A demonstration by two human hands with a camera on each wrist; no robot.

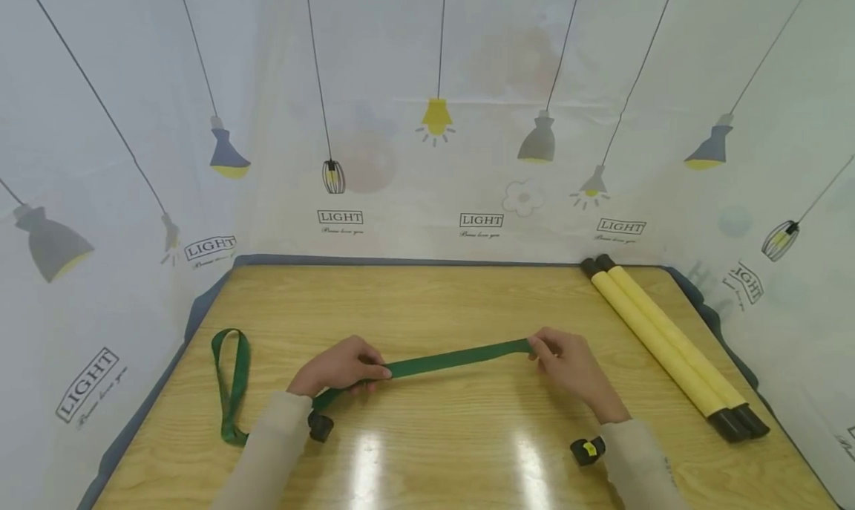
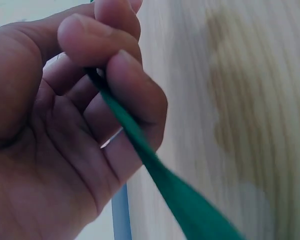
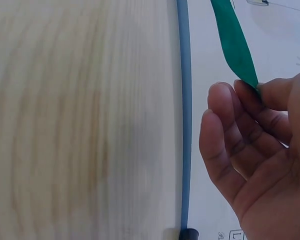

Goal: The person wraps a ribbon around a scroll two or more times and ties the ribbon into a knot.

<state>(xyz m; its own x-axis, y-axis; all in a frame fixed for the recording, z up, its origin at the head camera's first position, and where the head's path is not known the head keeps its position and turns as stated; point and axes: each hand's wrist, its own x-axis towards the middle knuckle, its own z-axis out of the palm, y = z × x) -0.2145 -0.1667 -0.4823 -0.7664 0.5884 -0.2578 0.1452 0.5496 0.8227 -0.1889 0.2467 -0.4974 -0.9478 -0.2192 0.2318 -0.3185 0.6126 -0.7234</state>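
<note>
A green ribbon-like strap (image 1: 461, 358) stretches between both hands above the wooden table. My left hand (image 1: 347, 365) pinches it between thumb and fingers; in the left wrist view the strap (image 2: 162, 177) runs out past the curled fingers. At the other end my right hand (image 1: 564, 354) pinches the strap's tip between thumb and index finger, as the strap (image 3: 235, 45) in the right wrist view also shows. The strap passes behind the left hand and wrist, and a looped part of it (image 1: 240, 376) lies on the table at the left.
Two yellow tubes with black ends (image 1: 657, 332) lie side by side along the right of the wooden table (image 1: 427, 295). A black wrist device (image 1: 320, 426) is by the left sleeve, and another with a yellow mark (image 1: 588, 451) by the right. White lamp-printed sheeting (image 1: 414, 220) surrounds the table.
</note>
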